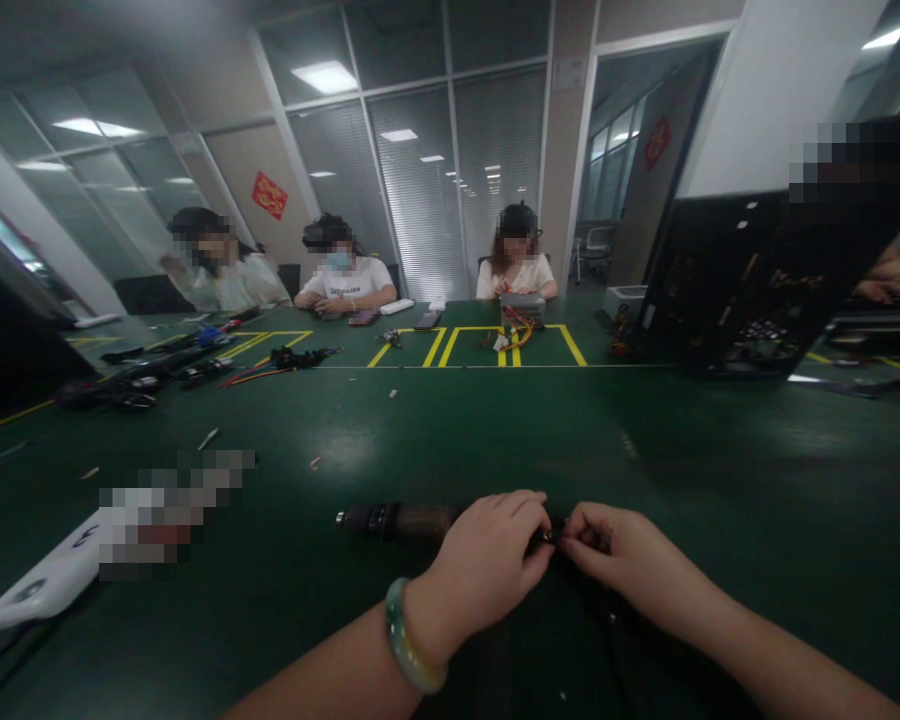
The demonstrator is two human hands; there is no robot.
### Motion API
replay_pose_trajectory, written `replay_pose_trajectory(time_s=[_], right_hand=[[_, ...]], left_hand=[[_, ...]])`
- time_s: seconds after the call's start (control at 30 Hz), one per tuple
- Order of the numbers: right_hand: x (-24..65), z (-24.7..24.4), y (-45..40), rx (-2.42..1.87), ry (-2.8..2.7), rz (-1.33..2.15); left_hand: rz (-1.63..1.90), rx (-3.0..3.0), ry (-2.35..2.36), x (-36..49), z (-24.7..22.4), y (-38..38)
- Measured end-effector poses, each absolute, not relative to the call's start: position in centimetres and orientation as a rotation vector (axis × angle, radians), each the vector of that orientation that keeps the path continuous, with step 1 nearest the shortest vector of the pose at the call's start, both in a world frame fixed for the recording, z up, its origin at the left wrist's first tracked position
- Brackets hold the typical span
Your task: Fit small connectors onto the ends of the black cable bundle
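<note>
Black and brown, the tool [424, 522] is lying sideways on the green bench [420, 430]. The left hand [491, 545] is curling around its near end – the right hand [619, 548] is pinching a dark bit [554, 536], too small to name. It is probably feeling hard, stiff and a bit heavy – its thick middle is looking best for holding.

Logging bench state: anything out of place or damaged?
Slightly untidy: a pale scrap and a reddish scrap lie loose on the green table, and black cables sprawl at far left. No spill or damage stands out, though the left hand hides part of the dark tool.
</note>
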State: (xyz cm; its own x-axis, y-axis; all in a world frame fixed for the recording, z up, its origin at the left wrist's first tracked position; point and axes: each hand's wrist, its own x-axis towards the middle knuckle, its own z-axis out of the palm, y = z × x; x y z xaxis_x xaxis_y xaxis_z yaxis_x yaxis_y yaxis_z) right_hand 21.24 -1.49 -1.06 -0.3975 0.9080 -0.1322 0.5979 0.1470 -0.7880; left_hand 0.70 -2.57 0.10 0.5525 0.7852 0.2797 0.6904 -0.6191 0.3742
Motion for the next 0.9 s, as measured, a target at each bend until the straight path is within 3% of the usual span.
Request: replay_pose_trajectory(time_s=[0.9], right_hand=[[21.3, -1.8, -1.2, -1.396, -1.957, 1.242]], left_hand=[[0.636, 2.571, 1.222, 0.6, -0.3, -2.5]])
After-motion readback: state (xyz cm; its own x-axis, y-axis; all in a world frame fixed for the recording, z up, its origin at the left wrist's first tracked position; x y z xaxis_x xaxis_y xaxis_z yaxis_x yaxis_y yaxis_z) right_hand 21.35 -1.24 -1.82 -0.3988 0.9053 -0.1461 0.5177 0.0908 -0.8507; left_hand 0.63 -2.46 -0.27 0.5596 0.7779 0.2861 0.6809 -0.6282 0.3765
